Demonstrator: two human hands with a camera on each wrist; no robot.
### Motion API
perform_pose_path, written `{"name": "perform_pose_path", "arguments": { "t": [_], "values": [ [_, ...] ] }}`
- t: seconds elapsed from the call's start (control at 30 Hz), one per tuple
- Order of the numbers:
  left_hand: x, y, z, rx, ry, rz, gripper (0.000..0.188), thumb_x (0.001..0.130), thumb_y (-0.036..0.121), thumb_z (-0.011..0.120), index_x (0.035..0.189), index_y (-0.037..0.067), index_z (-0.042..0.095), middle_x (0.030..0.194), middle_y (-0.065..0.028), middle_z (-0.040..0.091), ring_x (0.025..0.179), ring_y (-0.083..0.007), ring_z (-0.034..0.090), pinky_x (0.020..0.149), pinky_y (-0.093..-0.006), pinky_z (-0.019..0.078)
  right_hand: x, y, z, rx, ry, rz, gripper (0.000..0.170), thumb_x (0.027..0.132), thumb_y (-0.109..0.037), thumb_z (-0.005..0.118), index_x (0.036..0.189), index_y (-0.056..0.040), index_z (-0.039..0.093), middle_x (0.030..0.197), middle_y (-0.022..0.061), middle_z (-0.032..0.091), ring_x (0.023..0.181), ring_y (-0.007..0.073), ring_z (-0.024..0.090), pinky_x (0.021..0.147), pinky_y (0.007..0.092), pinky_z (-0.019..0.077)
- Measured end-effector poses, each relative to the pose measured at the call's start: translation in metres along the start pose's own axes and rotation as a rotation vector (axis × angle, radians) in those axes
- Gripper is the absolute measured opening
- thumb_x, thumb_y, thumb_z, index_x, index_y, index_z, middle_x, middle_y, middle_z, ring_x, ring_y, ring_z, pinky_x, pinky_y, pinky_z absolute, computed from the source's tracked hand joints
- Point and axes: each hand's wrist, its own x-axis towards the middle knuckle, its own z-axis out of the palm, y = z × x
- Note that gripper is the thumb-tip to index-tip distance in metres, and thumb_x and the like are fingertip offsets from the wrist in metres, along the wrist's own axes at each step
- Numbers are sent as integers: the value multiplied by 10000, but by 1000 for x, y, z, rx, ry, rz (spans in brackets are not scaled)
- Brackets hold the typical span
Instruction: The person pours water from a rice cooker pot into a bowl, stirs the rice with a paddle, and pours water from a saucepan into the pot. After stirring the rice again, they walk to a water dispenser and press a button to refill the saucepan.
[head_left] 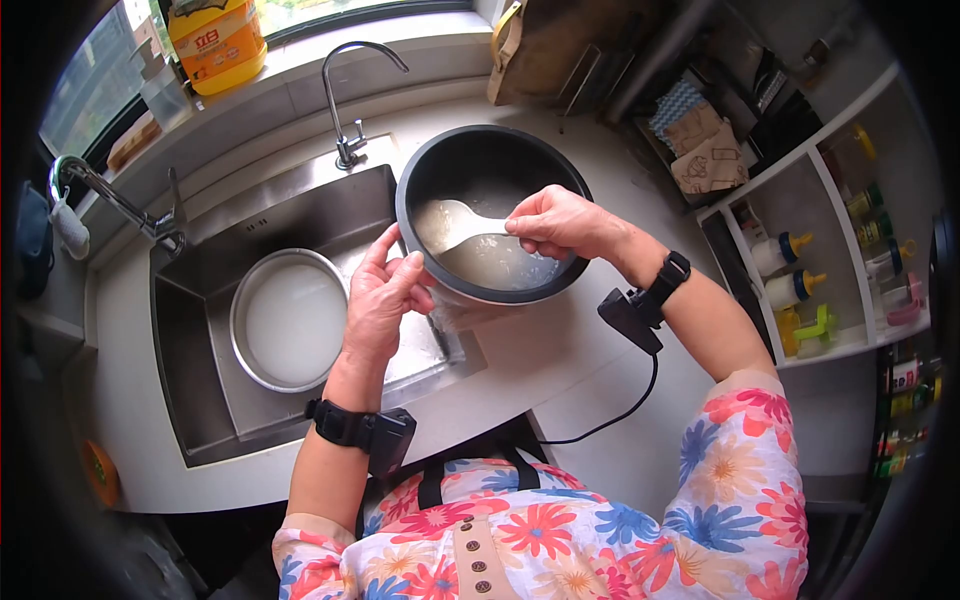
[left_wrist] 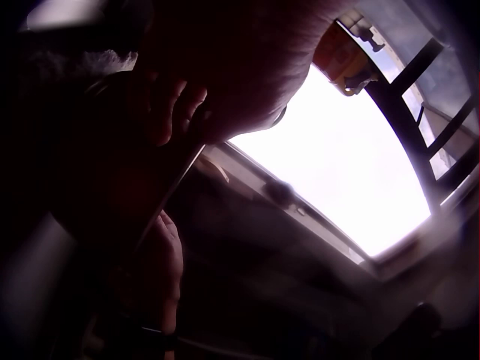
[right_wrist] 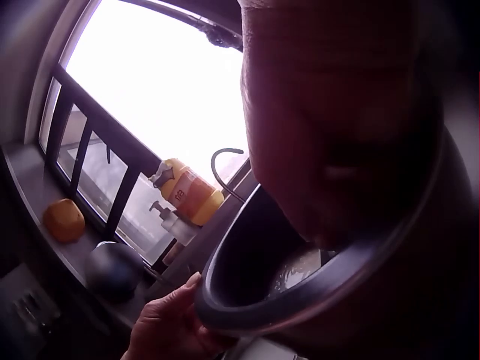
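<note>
A dark rice cooker pot (head_left: 470, 165) is tilted beside the sink's right edge, holding cloudy water and wet rice (head_left: 495, 262). My right hand (head_left: 565, 222) pinches the handle of a white rice paddle (head_left: 462, 220), whose blade dips into the rice at the pot's left side. At the pot's near left, my left hand (head_left: 378, 300) grips the outside just under the rim. The right wrist view shows that left hand (right_wrist: 169, 319) with its thumb up against the pot wall. The left wrist view is mostly dark.
A round metal basin (head_left: 290, 320) of cloudy white water stands in the steel sink (head_left: 215, 415). Two faucets rise behind, one a thin curved tap (head_left: 345, 150) near the pot. An orange detergent jug (head_left: 218, 45) is on the sill. Shelves with baby bottles (head_left: 790, 290) stand at right.
</note>
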Motion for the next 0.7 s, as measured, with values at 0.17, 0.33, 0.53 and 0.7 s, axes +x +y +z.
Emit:
{"name": "perform_pose_path", "arguments": {
  "t": [0.17, 0.33, 0.53, 0.7],
  "values": [
    [1, -1, -1, 6, -5, 3, 604, 868, 134, 603, 1354, -32, 286, 734, -83, 620, 507, -102, 579, 449, -200, 483, -5, -9, -13, -340, 298, -61, 217, 855, -194, 598, 859, 17, 648, 614, 30, 566, 453, 61, 465, 413, 201, 373],
    [2, 0, -1, 7, -16, 6, 604, 866, 138, 606, 1353, -30, 290, 736, -82, 621, 509, -99, 579, 450, -199, 483, -2, -5, -20, -1185, 498, -57, 161, 763, -124, 544, 818, -37, 668, 774, 187, 633, 793, 348, 609, 718, 426, 482],
    [1, 1, -1, 23, -9, -2, 554, 885, 136, 578, 1345, -19, 312, 737, -89, 615, 504, -114, 581, 450, -215, 487, -4, -17, -13, -1164, 148, -69, 156, 722, -112, 569, 774, 0, 663, 667, 160, 620, 639, 281, 617, 607, 373, 492],
    [1, 0, -1, 7, -11, 6, 612, 865, 139, 607, 1354, -34, 283, 745, -86, 629, 509, -97, 580, 445, -193, 480, -5, -14, -5, -804, -57, 45, 183, 767, -141, 602, 813, 25, 664, 567, 79, 574, 456, 137, 527, 429, 284, 418]
  ]
}}
